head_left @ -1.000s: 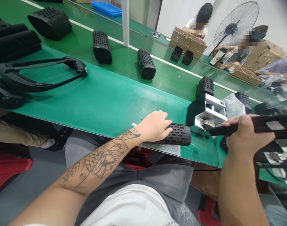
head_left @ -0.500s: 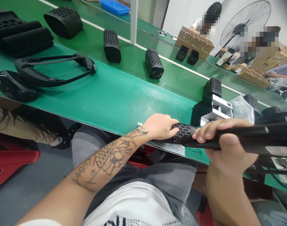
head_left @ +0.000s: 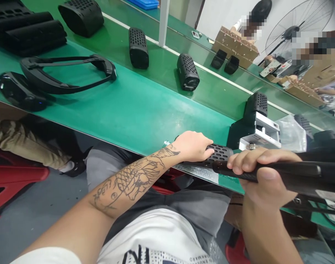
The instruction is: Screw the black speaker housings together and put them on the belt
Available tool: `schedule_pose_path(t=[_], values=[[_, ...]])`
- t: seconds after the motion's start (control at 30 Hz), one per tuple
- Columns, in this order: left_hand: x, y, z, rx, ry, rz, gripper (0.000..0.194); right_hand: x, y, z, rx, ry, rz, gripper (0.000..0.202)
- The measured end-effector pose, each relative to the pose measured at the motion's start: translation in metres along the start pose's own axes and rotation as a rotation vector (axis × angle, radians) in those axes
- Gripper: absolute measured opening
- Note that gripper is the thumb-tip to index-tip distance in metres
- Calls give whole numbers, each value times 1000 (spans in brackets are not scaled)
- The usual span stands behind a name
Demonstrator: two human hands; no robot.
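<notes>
A black perforated housing [head_left: 221, 152] lies near the front edge of the green table, on bubble wrap [head_left: 199, 173]. My left hand [head_left: 195, 146] is closed over its left part, thumb and forefinger toward the slotted face. In my right hand [head_left: 262, 169] is a long black electric screwdriver [head_left: 294, 171], held nearly level, with the fingers wrapped round its body. Its narrow front end points left to the housing's near side; whether a bit touches it I cannot tell. Just beyond stands a black box-shaped fixture with a silvery metal frame [head_left: 262, 134].
Several similar black housings stand along the green table, such as one housing [head_left: 139, 49] and another [head_left: 188, 73]. A black headset with a strap [head_left: 69, 75] lies at left. A white post [head_left: 163, 24] rises behind. Across the table, people work beside cardboard boxes [head_left: 235, 46] and a fan.
The view has shifted slightly, so things appear farther right. The screwdriver's rear end has dropped a little, leaving it more level. My left hand keeps its hold on the housing.
</notes>
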State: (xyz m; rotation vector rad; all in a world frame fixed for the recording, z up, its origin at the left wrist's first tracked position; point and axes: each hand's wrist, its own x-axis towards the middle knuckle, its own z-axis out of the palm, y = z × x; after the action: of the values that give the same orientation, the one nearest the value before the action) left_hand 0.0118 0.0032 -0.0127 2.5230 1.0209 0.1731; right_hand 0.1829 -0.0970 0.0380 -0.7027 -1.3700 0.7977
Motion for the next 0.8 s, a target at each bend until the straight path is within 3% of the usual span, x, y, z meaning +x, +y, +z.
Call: schedule_pose_path(t=[0.13,0.37,0.63,0.8], values=[[2,-1,1,-19,-5,12,49,-6,0,-2,-35,35,-9,16],[-3,2,-3,-32,-18,7,48,1,1,1,2,-116,77,19],[-1,5,-2,-46,-33,-13,50,0,8,-6,49,-163,106,16],[1,4,4,-14,-17,-16,53,6,-7,7,-23,-133,78,23]])
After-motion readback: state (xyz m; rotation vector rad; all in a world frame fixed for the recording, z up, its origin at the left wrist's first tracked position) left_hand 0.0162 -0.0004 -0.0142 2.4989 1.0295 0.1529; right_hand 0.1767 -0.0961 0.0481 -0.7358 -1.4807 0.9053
